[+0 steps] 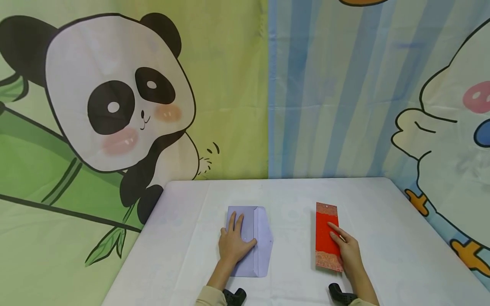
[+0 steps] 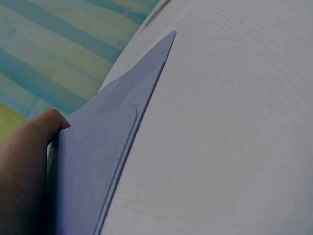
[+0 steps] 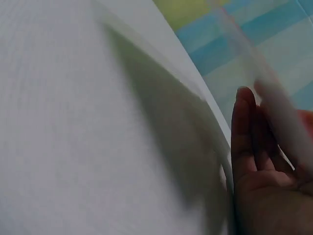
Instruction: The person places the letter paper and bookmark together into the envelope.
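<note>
A lavender envelope (image 1: 245, 259) lies on the white table with its flap (image 1: 264, 238) spread out to the right. My left hand (image 1: 232, 245) rests flat on it, fingers spread and thumb reaching toward the flap's fold. The left wrist view shows that thumb (image 2: 51, 125) at the envelope's (image 2: 93, 161) edge. To the right, my right hand (image 1: 349, 250) holds a long red card (image 1: 325, 233) by its right side; patterned bands cross both ends. In the right wrist view the blurred card (image 3: 281, 107) stands raised beside the fingers (image 3: 243, 127), casting a shadow on the table.
A white cloth covers the table (image 1: 291, 221), whose far edge meets a printed curtain (image 1: 229, 106) with a panda and another cartoon figure. Black straps with small dark devices (image 1: 234, 296) sit at both wrists.
</note>
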Demonstrator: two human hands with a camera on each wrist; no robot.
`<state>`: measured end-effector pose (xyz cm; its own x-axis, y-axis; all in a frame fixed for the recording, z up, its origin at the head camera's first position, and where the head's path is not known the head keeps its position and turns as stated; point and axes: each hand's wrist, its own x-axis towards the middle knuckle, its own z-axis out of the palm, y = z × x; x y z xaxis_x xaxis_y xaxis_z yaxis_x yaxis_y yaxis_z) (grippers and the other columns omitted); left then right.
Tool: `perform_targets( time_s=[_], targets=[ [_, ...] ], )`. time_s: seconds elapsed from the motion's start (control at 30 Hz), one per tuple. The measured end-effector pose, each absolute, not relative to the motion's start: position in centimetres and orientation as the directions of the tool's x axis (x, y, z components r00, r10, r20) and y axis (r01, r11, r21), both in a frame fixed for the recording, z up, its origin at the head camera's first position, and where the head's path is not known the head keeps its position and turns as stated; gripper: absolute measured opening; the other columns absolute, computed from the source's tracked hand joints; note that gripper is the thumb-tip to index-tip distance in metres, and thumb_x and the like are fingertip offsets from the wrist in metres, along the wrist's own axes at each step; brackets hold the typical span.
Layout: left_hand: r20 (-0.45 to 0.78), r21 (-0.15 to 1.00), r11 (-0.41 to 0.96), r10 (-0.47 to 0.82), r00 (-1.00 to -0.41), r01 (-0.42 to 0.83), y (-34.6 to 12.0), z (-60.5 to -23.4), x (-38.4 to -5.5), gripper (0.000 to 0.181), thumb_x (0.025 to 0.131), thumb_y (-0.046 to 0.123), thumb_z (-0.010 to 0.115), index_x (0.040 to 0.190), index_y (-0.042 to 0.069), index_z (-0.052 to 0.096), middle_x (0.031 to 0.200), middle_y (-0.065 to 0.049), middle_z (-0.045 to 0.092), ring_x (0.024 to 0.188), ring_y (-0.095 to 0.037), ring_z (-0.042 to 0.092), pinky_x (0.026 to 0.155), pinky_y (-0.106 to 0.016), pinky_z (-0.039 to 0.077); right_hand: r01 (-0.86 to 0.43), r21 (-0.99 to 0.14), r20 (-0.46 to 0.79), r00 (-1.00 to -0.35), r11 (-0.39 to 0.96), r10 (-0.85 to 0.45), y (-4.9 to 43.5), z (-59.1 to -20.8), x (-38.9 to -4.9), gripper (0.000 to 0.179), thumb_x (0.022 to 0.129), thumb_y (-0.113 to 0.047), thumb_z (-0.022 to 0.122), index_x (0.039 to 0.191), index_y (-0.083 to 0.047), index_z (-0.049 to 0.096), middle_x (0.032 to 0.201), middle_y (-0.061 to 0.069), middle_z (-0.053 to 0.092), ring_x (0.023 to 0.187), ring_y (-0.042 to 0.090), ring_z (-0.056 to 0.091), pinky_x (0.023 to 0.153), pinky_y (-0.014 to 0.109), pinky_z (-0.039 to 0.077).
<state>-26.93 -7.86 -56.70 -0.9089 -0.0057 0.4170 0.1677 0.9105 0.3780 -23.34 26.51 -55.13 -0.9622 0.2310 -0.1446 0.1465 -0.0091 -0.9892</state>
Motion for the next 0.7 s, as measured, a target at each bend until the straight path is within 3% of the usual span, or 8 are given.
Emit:
perform_targets(
  time_s=[0.07,0.17,0.3,0.47,0.7],
  targets=[
    [0.419,0.373,0.912,-0.004,-0.908,0.168,-7.8,-56.7,-27.0,0.090,0.059,0.055,0.067,0.139,0.021,0.043,0.148,-0.005,0.030,0.064,-0.020,0.034,0.048,-0.027,0.029,0.136,-0.989,-0.122,-0.971,0.053,0.207,26.3,-55.2,-23.4,0.054,0.088,-0.036,0.059,0.137,-0.016,0.047,0.148,0.011,0.027,0.131,0.024,0.027,0.095,0.024,0.037],
    [0.422,0.372,0.913,-0.004,-0.907,0.169,-7.8,-56.6,-27.0,0.090,0.058,0.055,0.067,0.139,0.020,0.044,0.147,-0.006,0.030,0.064,-0.020,0.035,0.048,-0.027,0.029,0.087,-0.975,-0.049,-0.982,0.205,0.184,25.9,-55.3,-23.6,0.059,0.083,-0.039,0.065,0.135,-0.015,0.049,0.145,0.015,0.033,0.134,0.028,0.025,0.104,0.038,0.026],
    [0.428,0.371,0.913,-0.003,-0.904,0.172,-7.8,-56.5,-27.0,0.090,0.059,0.055,0.068,0.138,0.020,0.044,0.147,-0.006,0.031,0.064,-0.021,0.035,0.048,-0.027,0.029,0.018,-0.957,0.021,-0.991,0.290,0.131,24.8,-55.4,-23.8,0.059,0.081,-0.038,0.067,0.133,-0.015,0.052,0.141,0.015,0.039,0.131,0.032,0.028,0.104,0.050,0.021],
    [0.435,0.369,0.913,-0.005,-0.900,0.173,-7.8,-56.4,-27.1,0.091,0.058,0.055,0.068,0.138,0.021,0.044,0.147,-0.006,0.032,0.064,-0.021,0.036,0.048,-0.028,0.030,-0.028,-0.959,0.052,-0.996,0.283,0.075,22.4,-55.4,-24.3,0.057,0.080,-0.035,0.069,0.132,-0.018,0.054,0.139,0.012,0.043,0.127,0.028,0.036,0.102,0.046,0.028],
    [0.411,0.373,0.913,-0.004,-0.911,0.164,-7.7,-56.5,-27.0,0.091,0.059,0.056,0.067,0.139,0.021,0.043,0.147,-0.007,0.031,0.065,-0.021,0.037,0.050,-0.028,0.030,-0.127,-0.966,0.134,-0.991,0.226,0.016,18.5,-55.7,-25.1,0.051,0.079,-0.023,0.072,0.128,-0.016,0.058,0.131,0.011,0.051,0.121,0.026,0.046,0.096,0.028,0.038]
  ],
)
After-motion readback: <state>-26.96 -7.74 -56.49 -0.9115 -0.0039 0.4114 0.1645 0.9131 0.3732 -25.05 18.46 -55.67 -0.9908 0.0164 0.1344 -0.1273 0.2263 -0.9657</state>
